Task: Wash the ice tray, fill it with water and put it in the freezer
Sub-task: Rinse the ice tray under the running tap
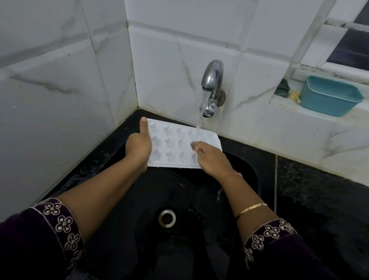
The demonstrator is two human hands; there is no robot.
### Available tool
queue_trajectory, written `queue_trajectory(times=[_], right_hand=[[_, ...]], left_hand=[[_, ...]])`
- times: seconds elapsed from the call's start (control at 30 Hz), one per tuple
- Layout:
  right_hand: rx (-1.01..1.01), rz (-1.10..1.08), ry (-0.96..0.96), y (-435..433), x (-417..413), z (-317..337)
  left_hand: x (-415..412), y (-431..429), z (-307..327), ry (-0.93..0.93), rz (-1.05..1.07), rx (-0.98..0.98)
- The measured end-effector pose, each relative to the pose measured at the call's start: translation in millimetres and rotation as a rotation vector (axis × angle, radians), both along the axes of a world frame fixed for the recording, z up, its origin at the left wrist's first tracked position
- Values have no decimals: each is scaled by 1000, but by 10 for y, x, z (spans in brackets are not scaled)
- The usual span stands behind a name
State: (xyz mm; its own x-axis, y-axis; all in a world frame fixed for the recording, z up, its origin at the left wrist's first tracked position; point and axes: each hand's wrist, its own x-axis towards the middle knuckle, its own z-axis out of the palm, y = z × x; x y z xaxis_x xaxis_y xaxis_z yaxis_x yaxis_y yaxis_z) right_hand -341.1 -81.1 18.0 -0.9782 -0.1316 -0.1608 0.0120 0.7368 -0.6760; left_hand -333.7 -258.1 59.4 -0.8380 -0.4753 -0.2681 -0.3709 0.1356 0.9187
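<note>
Tap water (199, 121) strikes ice tray (170, 143), perhaps right hand (212, 160).

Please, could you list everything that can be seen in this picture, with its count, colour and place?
tray: one, white, star-shaped cells, held over the sink, under the tap
tap: one, silver, on the tiled wall, running
sink: one, black, below the tray
drain: one, silver, in the sink bottom
tub: one, teal, on the ledge at right
lump: one, dark green, left of the tub
bangle: one, gold, on the right forearm
left hand: grips the tray's left edge, thumb on top
right hand: fingers touch the tray under the water
</note>
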Motion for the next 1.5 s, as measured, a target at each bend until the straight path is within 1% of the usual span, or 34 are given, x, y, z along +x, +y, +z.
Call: queue_trajectory(times=[0.1, 0.23, 0.33, 0.43, 0.53, 0.6, 0.7, 0.8, 0.9, 1.03, 1.2, 1.37, 1.43, 1.5], right_hand=[[-93, 58, -31, -33, 21, 18], [-91, 54, -43, -9, 42, 20], [-42, -56, 32, 9, 42, -15], [-152, -158, 133, -17, 77, -39], [-294, -277, 232, -44, 104, -6], [-306, -318, 221, -22, 92, 12], [-169, -237, 87, -1, 44, -11], [-78, -148, 18, -57, -24, -22], [-49, -86, 13, -125, -54, 10], [-127, -27, -1, -60, -29, 9], [28, -74, 4, -64, -89, -9], [-156, 33, -29, -54, -39, -22], [-162, 29, -35, -13, -44, -23], [-109, -10, -36, -21, -49, 12]], left_hand=[[-6, -43, 8, 5, 18, 8], [10, -57, 7, 2, 28, -38], [19, -37, 5, 20, 15, -68], [3, -49, 45, 31, 27, -33], [-15, -74, 66, 65, 44, -65], [-12, -103, 55, 76, 50, -75], [11, -171, 43, 27, 62, -52], [36, -202, 37, 10, 67, -26], [68, -202, 63, 31, 60, -64], [93, -265, 130, 44, 59, -102], [120, -251, 91, 21, 48, -45], [111, -301, 152, 26, 56, -69], [110, -312, 150, 34, 58, -60], [120, -300, 125, 31, 51, -62]])
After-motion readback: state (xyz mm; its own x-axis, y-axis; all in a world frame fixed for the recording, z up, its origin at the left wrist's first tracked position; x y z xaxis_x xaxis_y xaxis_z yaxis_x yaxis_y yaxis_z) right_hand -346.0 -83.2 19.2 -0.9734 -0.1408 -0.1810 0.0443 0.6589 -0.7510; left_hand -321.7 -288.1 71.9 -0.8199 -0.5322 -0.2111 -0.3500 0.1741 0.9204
